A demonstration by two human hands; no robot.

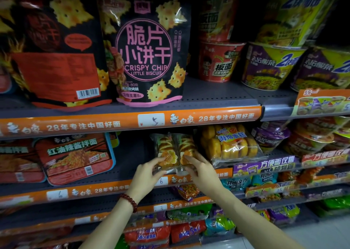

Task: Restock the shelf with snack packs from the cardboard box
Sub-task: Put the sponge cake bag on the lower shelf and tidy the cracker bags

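Both hands, left hand [146, 173] and right hand [201, 171], pinch the two clear upright bread packs [175, 151] on the grey second shelf [130, 150]; the packs stand just ahead of the fingers [158, 161], equally near.

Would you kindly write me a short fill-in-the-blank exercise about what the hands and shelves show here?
1. Both hands hold clear bread packs on the ____ shelf from the top.
2. The beaded bracelet sits on the ____ wrist.
3. The yellow cake pack lies to the ____ of the bread packs.

Missing words: second; left; right
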